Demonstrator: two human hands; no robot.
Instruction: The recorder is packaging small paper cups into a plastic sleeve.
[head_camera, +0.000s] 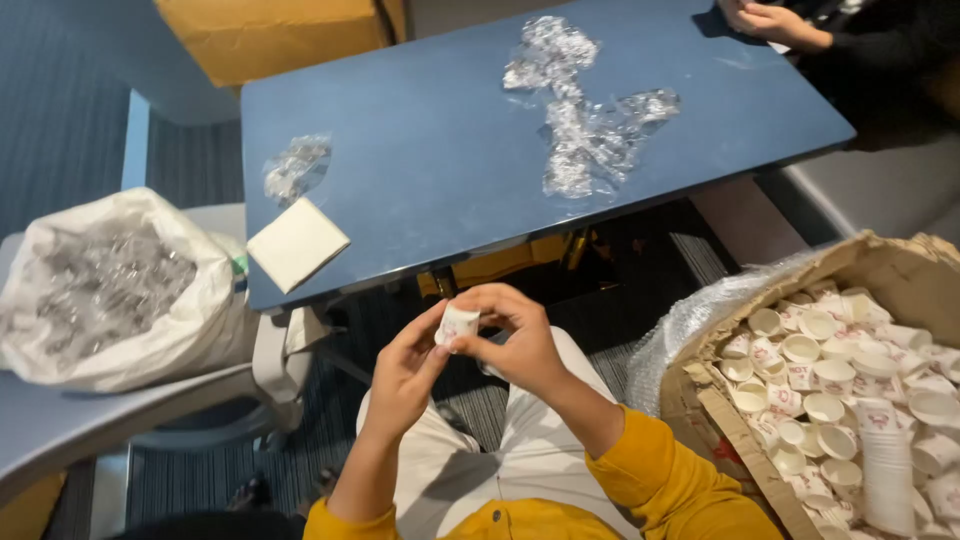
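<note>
Spreading across the top is lying a blue table (430, 150), carrying crumpled clear plastic wrap (585, 125) and a flat white square (297, 243) near its front left corner. Sitting at right is a torn cardboard box (700, 400) filled with small white paper cups (850, 400); a white sack (110, 290) is resting at left. Above the lap, the left hand (400, 375) and right hand (520, 345) are together pinching one small white cup (458, 325) between their fingertips.

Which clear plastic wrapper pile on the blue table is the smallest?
The small crumpled wrapper at the table's left, just above the white square pad; the big pile sprawls across the middle.
</note>
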